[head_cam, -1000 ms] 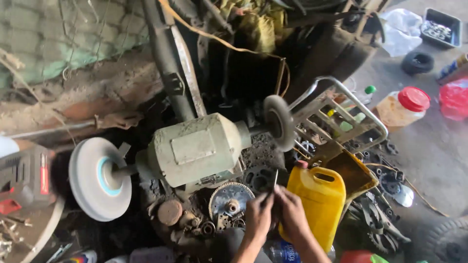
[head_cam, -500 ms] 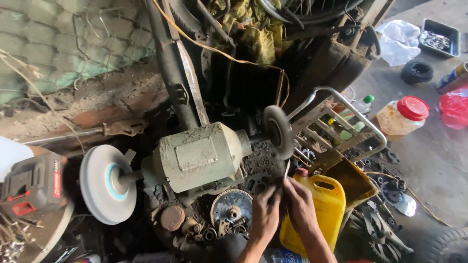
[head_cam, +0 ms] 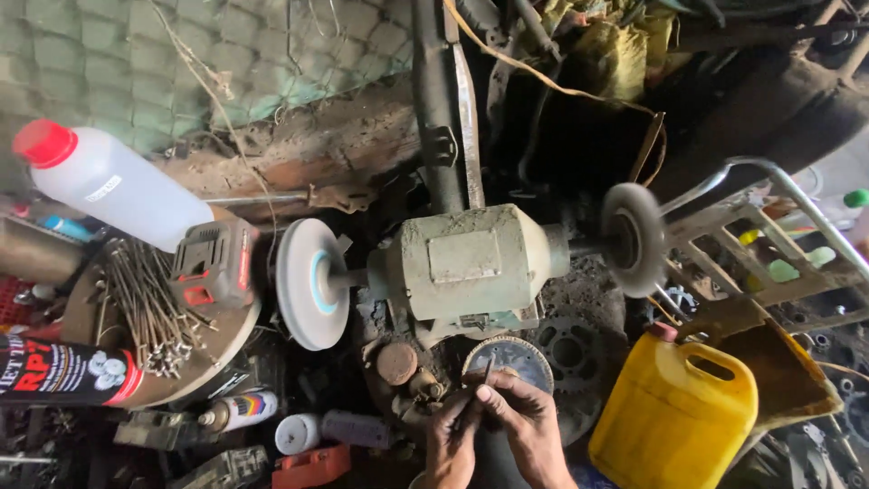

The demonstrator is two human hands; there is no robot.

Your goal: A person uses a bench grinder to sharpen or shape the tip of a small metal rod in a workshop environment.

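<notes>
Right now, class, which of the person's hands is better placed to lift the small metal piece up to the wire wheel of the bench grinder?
Probably the right hand: it lies on the side of the wire wheel and its fingers pinch the small metal piece. The left hand lies further from the wheel.

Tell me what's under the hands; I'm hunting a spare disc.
A round grey disc lies under the left hand and right hand, beside a toothed sprocket. The fingers pinch a thin dark rod. The disc's near edge is covered.

Grinder body (head_cam: 475, 263) dull painted metal; jerrycan (head_cam: 674, 417) glossy yellow plastic.
</notes>
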